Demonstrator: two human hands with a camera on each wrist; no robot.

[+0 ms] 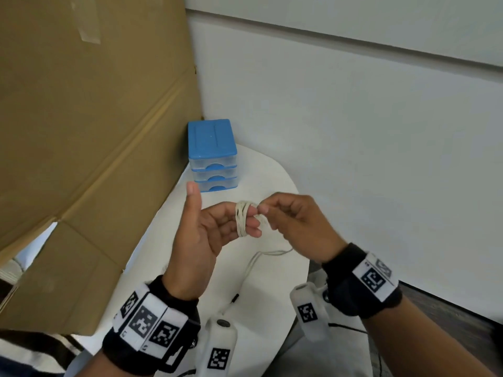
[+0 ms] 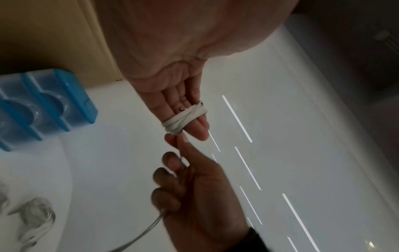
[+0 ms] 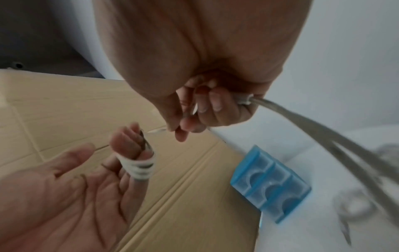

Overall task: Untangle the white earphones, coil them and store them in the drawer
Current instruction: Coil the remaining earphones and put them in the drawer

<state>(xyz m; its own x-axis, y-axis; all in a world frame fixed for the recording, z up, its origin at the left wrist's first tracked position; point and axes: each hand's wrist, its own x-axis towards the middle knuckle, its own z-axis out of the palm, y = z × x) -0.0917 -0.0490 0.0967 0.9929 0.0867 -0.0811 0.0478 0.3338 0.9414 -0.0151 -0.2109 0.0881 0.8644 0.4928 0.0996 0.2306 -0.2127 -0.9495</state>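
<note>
The white earphone cable is wound in several turns as a coil [image 1: 243,219] round the straight fingers of my left hand [image 1: 217,216], whose thumb points up. My right hand [image 1: 262,209] pinches the cable right beside the coil, its fingers curled. The loose remainder of the cable [image 1: 258,257] runs from that hand down to the table. The left wrist view shows the coil [image 2: 183,119] near the fingertips. In the right wrist view the coil [image 3: 138,167] sits on the left fingers while the cable [image 3: 302,122] trails out of my right fist. The blue drawer unit [image 1: 212,156] stands behind both hands, its three drawers closed.
A large cardboard box [image 1: 81,131] rises along the left, touching the drawer unit. The round white table [image 1: 275,175] lies under the hands, its edge curving off to the right. A pale wall [image 1: 353,131] stands behind and to the right.
</note>
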